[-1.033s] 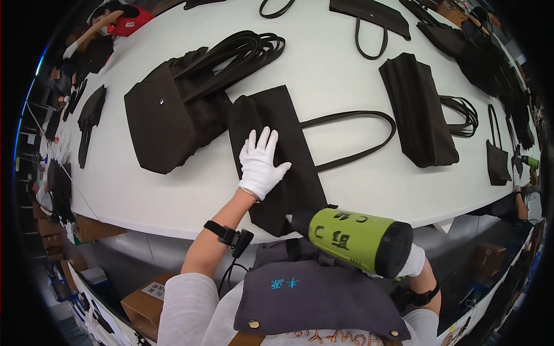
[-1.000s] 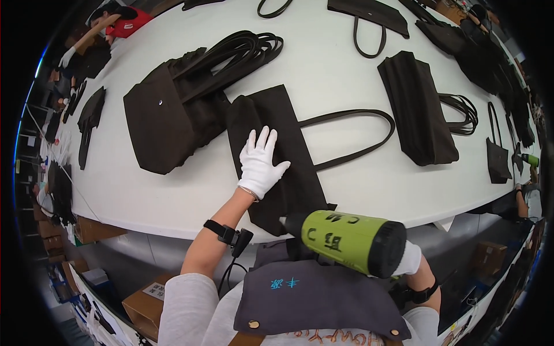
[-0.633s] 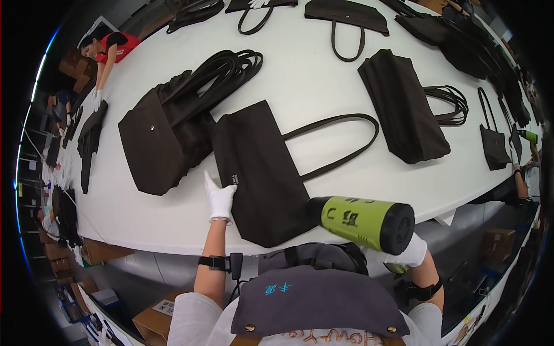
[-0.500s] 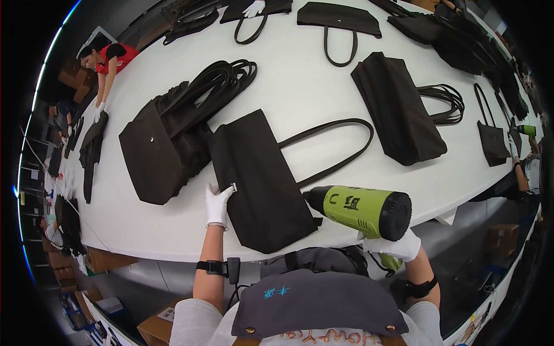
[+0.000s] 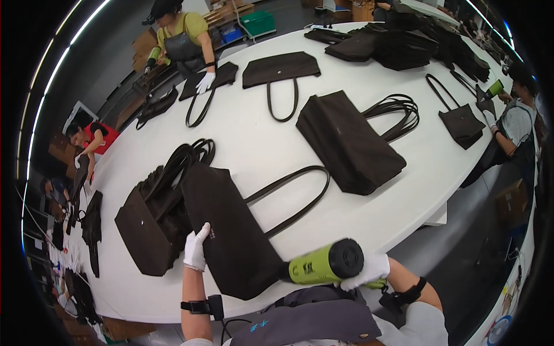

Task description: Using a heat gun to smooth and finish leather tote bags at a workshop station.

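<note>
A dark brown tote bag (image 5: 231, 230) lies in front of me, its loop handle (image 5: 297, 199) spread to the right. My left hand (image 5: 196, 247), white-gloved, grips the bag's left edge, thumb on top by a small printed mark; its other fingers are mostly hidden. My right hand (image 5: 369, 271), also gloved, is closed round the handle of a green and black heat gun (image 5: 317, 263). The gun's black nozzle points left at the bag's near right corner; whether it touches cannot be told. Against the bag's left side rests a pile of similar bags (image 5: 147, 228).
Another stacked bag pile (image 5: 352, 144) is on the white table (image 5: 259, 138) to the right. Single bags (image 5: 281, 70) lie farther off, with a large heap (image 5: 398, 43) at the back. Co-workers stand around the table; one (image 5: 184, 43) holds a heat gun, as does one at right (image 5: 516, 115).
The view has tilted up, bringing more of the far side into sight. The heat gun's nozzle is now closer to the bag's near right corner. Both hands keep their holds.
</note>
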`<action>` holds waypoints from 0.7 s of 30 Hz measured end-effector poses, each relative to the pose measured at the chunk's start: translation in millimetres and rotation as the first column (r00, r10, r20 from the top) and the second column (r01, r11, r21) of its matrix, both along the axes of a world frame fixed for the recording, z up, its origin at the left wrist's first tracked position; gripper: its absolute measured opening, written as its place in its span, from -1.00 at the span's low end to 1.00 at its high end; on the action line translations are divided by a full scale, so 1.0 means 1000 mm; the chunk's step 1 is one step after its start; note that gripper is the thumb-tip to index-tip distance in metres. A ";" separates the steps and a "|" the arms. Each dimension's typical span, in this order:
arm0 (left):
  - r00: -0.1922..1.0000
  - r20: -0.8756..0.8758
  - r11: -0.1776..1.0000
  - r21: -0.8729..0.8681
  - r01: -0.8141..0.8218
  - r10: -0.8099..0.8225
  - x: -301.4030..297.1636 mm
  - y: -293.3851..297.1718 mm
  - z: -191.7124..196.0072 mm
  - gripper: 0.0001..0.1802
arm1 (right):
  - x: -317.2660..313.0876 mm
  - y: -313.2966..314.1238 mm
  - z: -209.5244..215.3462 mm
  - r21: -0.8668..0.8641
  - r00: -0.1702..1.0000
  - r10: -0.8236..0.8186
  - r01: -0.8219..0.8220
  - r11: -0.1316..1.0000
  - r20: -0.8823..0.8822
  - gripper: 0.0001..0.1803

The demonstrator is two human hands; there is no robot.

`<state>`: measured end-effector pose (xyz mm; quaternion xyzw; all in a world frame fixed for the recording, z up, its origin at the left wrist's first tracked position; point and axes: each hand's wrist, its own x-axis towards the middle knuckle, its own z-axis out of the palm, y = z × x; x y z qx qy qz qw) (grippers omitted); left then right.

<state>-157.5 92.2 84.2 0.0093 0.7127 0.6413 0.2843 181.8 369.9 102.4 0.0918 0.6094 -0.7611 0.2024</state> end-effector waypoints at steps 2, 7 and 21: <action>0.993 -0.005 0.993 -0.035 0.115 -0.115 -0.007 0.050 0.047 -0.60 | 0.028 0.008 -0.020 0.017 0.995 0.083 -0.083 0.996 -0.050 -0.57; 0.918 0.063 0.887 0.291 0.359 -0.392 -0.013 0.194 0.161 -0.63 | 0.057 0.013 -0.028 -0.209 0.997 -0.081 0.075 0.975 -0.019 -0.54; 0.819 0.115 0.569 0.773 0.282 -0.562 0.074 0.491 0.169 -0.58 | 0.097 0.033 -0.064 -0.358 0.925 -0.377 0.365 0.860 0.038 -0.55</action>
